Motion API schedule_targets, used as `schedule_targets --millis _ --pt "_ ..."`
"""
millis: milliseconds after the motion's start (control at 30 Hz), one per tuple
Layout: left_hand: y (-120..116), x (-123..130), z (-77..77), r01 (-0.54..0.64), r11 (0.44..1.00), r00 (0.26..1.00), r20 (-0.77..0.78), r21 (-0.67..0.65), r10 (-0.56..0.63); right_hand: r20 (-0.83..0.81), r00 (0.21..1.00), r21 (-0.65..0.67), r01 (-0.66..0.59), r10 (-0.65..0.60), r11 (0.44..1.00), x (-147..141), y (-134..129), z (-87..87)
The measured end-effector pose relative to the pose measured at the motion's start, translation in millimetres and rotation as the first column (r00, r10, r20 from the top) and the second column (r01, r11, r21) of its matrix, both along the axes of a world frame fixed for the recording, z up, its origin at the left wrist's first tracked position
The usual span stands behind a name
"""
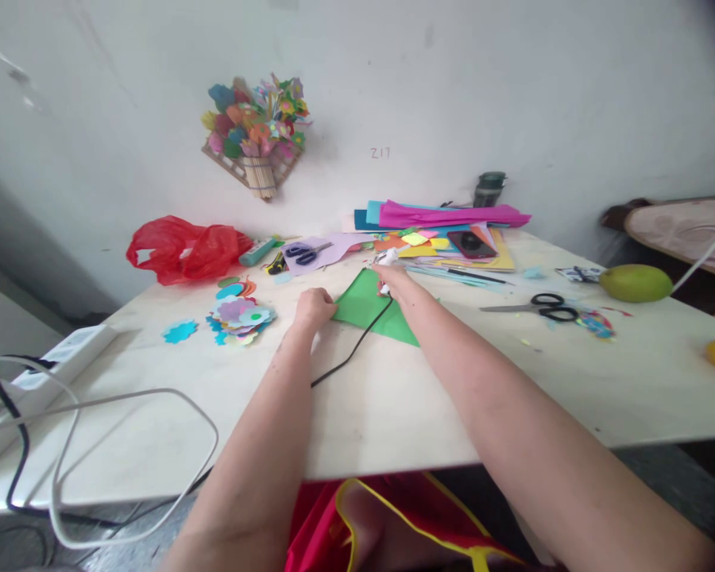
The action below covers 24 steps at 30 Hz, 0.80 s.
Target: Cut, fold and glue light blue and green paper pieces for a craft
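Note:
A green sheet (pixel 363 306) lies on the pale table between my two arms. My left hand (pixel 317 308) is closed at the sheet's left edge, its fingertips touching the green. My right hand (pixel 388 280) is wrapped round a white glue gun (pixel 387 256) at the sheet's far edge. From the gun a black cord (pixel 357 347) runs across the sheet towards my left forearm. Part of the sheet is hidden under my right forearm.
Paper flowers (pixel 241 314) lie left, a red bag (pixel 184 250) behind them. Black scissors (pixel 548 307) and a mango (pixel 635 283) are right. Rolled papers (pixel 453 214) and a phone (pixel 470 244) are at the back. A power strip (pixel 75 353) with cables is left.

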State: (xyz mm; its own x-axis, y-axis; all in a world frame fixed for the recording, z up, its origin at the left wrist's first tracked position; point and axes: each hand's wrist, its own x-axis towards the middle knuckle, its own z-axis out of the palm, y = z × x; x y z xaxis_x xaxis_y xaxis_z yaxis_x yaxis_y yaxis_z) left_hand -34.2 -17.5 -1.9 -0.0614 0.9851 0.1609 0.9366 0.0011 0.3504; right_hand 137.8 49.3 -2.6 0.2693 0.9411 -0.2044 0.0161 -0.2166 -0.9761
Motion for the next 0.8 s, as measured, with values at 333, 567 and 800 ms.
schedule_targets --millis 333,567,800 --pt "-2.5 1.9 2.6 -0.031 0.999 0.999 0.012 -0.008 0.031 -0.028 0.999 0.027 -0.035 0.036 0.999 -0.9 -4.9 1.6" --pt "-2.5 2.1 2.9 -0.033 0.999 0.999 0.014 -0.010 0.033 -0.021 0.997 0.025 -0.070 0.071 0.997 0.4 -8.2 2.0" --pt "-1.3 1.7 2.5 -0.047 0.999 0.998 0.043 -0.025 0.049 0.011 0.995 -0.007 -0.103 0.103 0.995 2.1 -6.8 1.2"
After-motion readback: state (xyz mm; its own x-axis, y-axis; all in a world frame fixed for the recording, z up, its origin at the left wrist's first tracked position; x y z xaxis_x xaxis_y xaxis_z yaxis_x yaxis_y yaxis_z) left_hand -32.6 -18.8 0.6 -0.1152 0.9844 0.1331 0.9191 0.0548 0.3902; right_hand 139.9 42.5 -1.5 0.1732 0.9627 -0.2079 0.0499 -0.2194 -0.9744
